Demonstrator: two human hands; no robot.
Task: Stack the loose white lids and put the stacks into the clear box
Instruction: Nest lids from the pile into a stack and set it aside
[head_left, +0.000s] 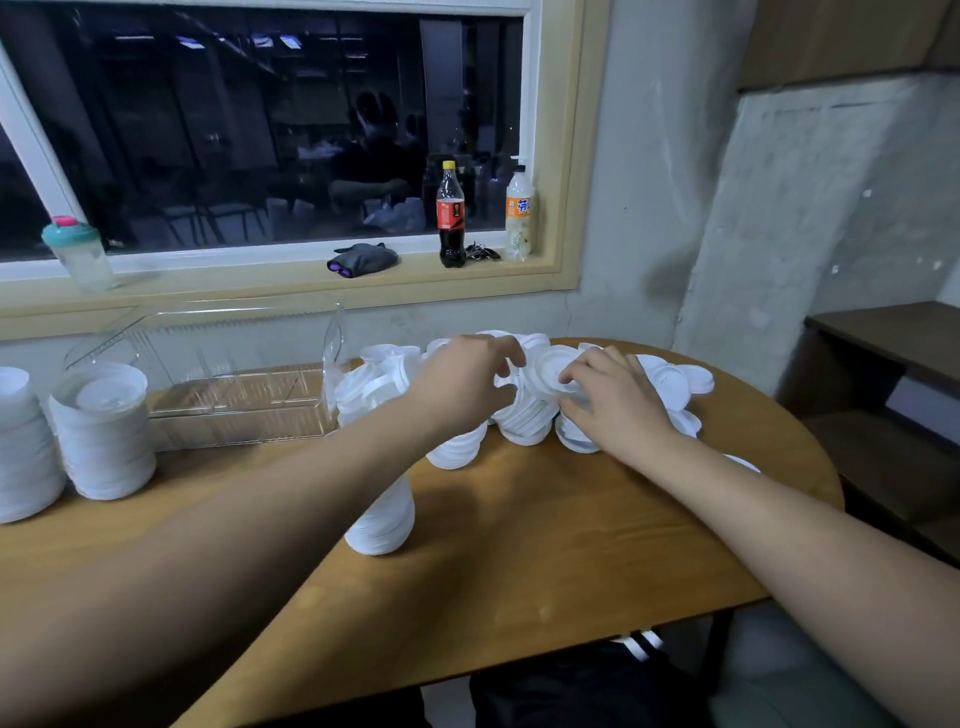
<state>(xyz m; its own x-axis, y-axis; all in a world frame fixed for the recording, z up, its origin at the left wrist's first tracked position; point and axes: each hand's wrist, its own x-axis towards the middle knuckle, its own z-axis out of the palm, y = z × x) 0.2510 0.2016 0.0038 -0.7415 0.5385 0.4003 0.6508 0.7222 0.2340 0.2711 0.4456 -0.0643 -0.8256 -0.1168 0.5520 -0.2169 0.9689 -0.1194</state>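
Progress looks early-to-mid. Far left: 2 tall stacks of white round plastic lids (104, 441) stand on the brown wooden table (519, 545), outside the box. Just right of them is the clear rectangular plastic box (234, 410), cover up; only dividers show inside, so I judge it empty. Centre: a near white lid stack (384, 525) partly behind the left forearm, and 2 middle white lid stacks (522, 421) farther back. Far right: a loose pile of white lids (670, 376), unstacked. So stacking is partly done and boxing not started. Left hand (462, 382) reaches far, palm down, fingers curled at the left rim of a tilted white lid (550, 364); can't tell whether it pinches or only touches. Right hand (618, 402) is draped over a short white lid stack (576, 436), fingers curled round its top and gripping it, index tip on the tilted lid.
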